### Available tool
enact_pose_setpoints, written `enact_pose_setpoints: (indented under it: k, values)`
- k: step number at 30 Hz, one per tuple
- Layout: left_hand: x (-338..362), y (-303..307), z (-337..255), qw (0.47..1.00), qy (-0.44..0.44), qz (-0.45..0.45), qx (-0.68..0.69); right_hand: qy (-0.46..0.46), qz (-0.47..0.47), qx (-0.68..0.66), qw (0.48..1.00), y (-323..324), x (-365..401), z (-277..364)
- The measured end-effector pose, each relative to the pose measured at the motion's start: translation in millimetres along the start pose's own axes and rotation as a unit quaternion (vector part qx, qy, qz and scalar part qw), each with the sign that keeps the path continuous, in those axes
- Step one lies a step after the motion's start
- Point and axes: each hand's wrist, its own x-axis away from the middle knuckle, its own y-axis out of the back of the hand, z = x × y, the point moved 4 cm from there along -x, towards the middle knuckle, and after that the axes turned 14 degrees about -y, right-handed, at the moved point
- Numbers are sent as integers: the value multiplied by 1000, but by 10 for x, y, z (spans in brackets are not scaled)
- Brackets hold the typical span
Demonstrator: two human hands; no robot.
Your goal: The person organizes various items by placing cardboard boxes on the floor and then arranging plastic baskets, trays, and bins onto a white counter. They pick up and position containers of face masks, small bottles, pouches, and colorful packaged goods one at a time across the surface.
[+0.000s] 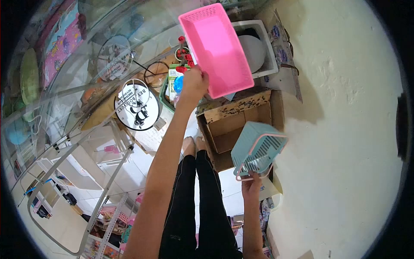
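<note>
My left hand [195,83] grips the near-left corner of a pink plastic basket [217,47], holding it out with its inside facing me. My right hand [252,183] is closed on the lower edge of a small light-teal basket [248,138] with slotted sides and pink handles. The teal basket is tilted in front of an open cardboard box [226,129]. The box stands just beyond my feet, and the pink basket is above its far side. My fingers behind both baskets are partly hidden.
A white foam box [274,64] with a round lid-like piece stands beyond the cardboard box. Left of it are a round "Bouquet" sign [137,108], red-capped items [181,69] and a curved glass case [86,34]. A wall [336,129] runs along the right.
</note>
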Motion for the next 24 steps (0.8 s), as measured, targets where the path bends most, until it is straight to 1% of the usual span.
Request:
enact_pose_setpoints:
  k: [1, 3, 4, 5, 6, 8, 9, 11, 12, 13, 14, 15, 16, 17, 19, 20, 21, 23, 24]
  values:
    - [-11, -124, 98, 1000, 10, -2, -11, 1, 1, 1, 1000, -152, 10, 64]
    - [-25, -194, 98, 1000, 21, -6, -19, 23, 23, 39, 999, -510, 6, 219]
    - [-13, -154, 32, 997, 24, -20, -65, 44, 36, 24, 998, -585, -69, 265]
    - [6, -131, -10, 993, 27, -34, -111, 41, 61, 39, 997, -665, -152, 328]
    - [17, -128, -46, 993, 28, -34, -111, 37, 86, 53, 994, -765, -246, 385]
    - [47, -113, -87, 984, 29, -52, -169, 62, 122, 92, 986, -1411, -201, 524]
    - [56, -123, -102, 984, 32, -53, -170, 55, 132, 112, 983, -1590, -269, 546]
    - [63, -106, -137, 972, 22, -70, -225, 49, 153, 150, 976, -1894, -446, 545]
    - [72, -92, -149, 975, -17, -60, -215, 49, 163, 168, 971, -2037, -536, 529]
    - [75, -86, -146, 975, -13, -60, -214, 45, 182, 156, 970, -2178, -612, 512]
    - [72, -87, -141, 976, 13, -59, -210, 41, 201, 144, 968, -2309, -677, 507]
    - [72, -80, -129, 976, 38, -58, -206, 38, 199, 148, 968, -2413, -733, 527]
    - [87, -64, -145, 983, 40, -47, -172, 33, 196, 207, 958, -2520, -777, 541]
    - [97, -83, -104, 983, 44, -46, -170, 27, 192, 264, 945, -2616, -824, 542]
    - [91, -140, 8, 992, 25, -52, -116, 15, 176, 282, 943, -2782, -942, 497]
    - [91, -157, 99, 996, 19, -71, -57, 7, 162, 297, 941, -2846, -1014, 467]
    - [114, -205, 159, 996, 23, -69, -57, 4, 160, 299, 941, -2904, -1100, 446]
    - [156, -217, 215, 996, 59, -64, -15, 12, 164, 309, 937, -3001, -1232, 389]
    - [175, -211, 229, 997, 45, -63, -10, 8, 161, 310, 937, -3012, -1284, 369]
